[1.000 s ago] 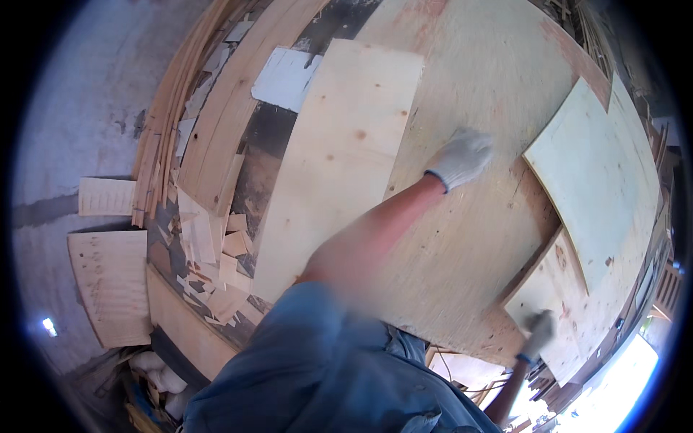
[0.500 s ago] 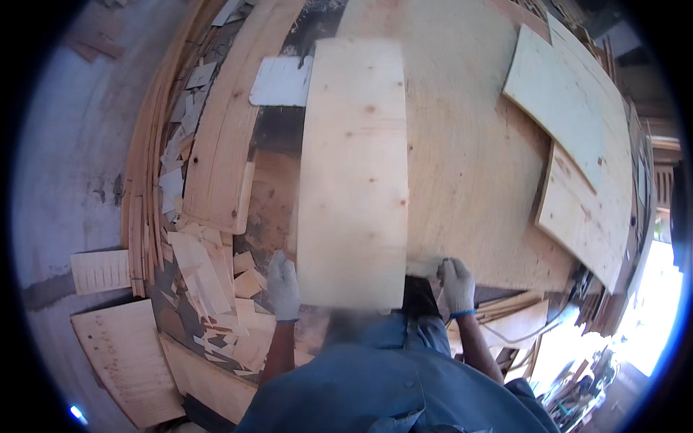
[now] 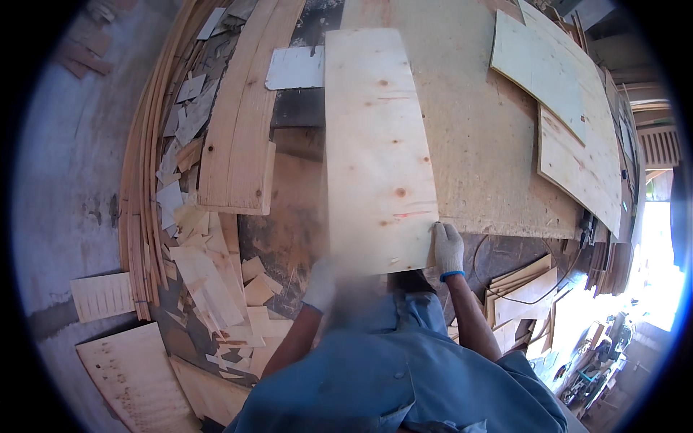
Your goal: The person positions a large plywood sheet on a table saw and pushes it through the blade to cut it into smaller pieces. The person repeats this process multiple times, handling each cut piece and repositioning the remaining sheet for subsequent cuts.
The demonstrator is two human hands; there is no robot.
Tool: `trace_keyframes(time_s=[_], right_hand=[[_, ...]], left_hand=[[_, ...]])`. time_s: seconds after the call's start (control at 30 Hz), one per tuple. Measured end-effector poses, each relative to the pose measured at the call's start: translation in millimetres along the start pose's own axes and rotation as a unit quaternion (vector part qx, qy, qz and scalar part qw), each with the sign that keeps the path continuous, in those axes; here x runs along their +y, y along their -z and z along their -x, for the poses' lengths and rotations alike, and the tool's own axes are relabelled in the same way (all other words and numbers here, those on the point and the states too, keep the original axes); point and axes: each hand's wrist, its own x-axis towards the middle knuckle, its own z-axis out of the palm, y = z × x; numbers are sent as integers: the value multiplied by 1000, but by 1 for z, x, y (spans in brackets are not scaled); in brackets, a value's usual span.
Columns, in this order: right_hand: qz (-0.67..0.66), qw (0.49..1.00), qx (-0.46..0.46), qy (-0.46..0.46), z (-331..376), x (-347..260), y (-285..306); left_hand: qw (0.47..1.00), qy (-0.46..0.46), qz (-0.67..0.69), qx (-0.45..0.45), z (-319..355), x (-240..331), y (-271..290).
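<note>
Lower left: marked board (image 3: 137,375). Left side: wood strips (image 3: 137,224) in a long bundle, scraps (image 3: 206,285) loose to their right. Upper left: planks (image 3: 242,108), then a white plate (image 3: 294,68) at the pale board's left edge; touching or not, can't tell. Centre: pale board (image 3: 382,137), knotty, long side running up the frame. Left hand (image 3: 320,285), gloved, at its lower left corner; blurred, can't tell finger opening or grip. Right hand (image 3: 449,249), gloved, fingers closed on its lower right corner. Upper right of centre: big plywood sheet (image 3: 476,137). Right: greenish sheet (image 3: 538,68) overlapping a knotty offcut (image 3: 574,169). Lower right: thin boards (image 3: 527,296), stacked.
</note>
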Motion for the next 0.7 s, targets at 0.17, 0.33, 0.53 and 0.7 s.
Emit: trace_keyframes(time_s=[0.17, 0.33, 0.53, 0.7], right_hand=[[-66, 983, -165, -43, -11, 6, -11], [-156, 930, -322, -87, 8, -63, -30], [-19, 803, -504, 318, 10, -127, -60], [39, 863, -421, 276, -59, -108, -83]], left_hand=[[992, -20, -118, -45, 0, 20, 34], [961, 46, 269, 51, 22, 16, 94], [957, 117, 188, 187, 69, 18, 80], [900, 159, 308, 266, 61, 12, 106]])
